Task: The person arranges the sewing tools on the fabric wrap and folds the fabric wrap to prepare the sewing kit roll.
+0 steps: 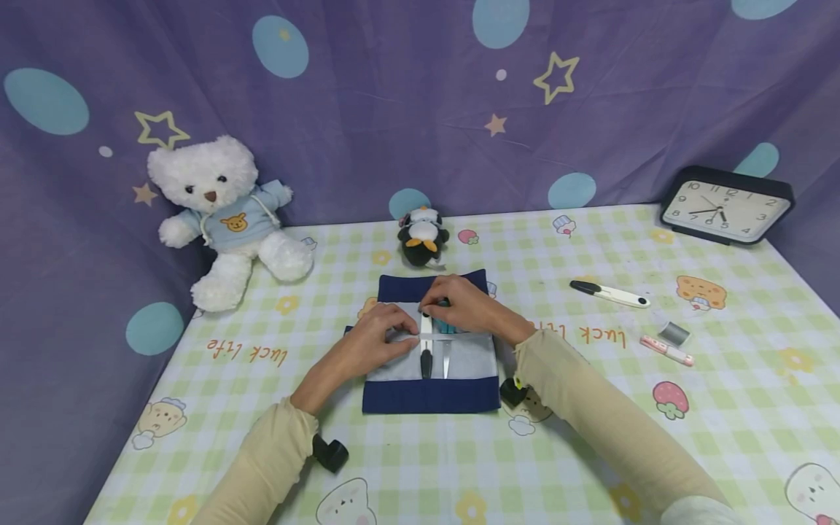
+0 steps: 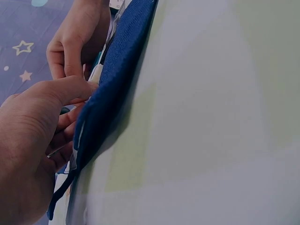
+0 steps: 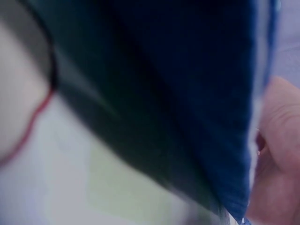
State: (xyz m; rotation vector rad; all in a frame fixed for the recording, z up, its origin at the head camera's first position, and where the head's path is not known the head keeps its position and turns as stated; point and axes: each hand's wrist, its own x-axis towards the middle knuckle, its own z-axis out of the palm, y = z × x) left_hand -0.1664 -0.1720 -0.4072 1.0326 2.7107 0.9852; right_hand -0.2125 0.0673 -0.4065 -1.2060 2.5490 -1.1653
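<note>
A navy-and-grey fabric roll (image 1: 429,396) lies unfolded on the table. Across its grey inside runs an elastic band (image 1: 462,337), with a white pen-shaped tool with a black end (image 1: 426,354) lying under it. My right hand (image 1: 462,300) pinches the tool's upper white end. From the left, my left hand (image 1: 377,337) pinches the band, its thumb tip right beside the tool. A thin silver tool (image 1: 447,361) sits to the right under the band, and teal handles (image 1: 447,325) show partly below my right hand. In the right wrist view, blue fabric hides most of the work.
On the right lie another white-and-black pen-shaped tool (image 1: 610,293), a grey thread spool (image 1: 674,334) and a pink-and-white stick (image 1: 666,350). A penguin toy (image 1: 422,237) is behind the roll, a white teddy bear (image 1: 230,219) back left, a clock (image 1: 727,205) back right.
</note>
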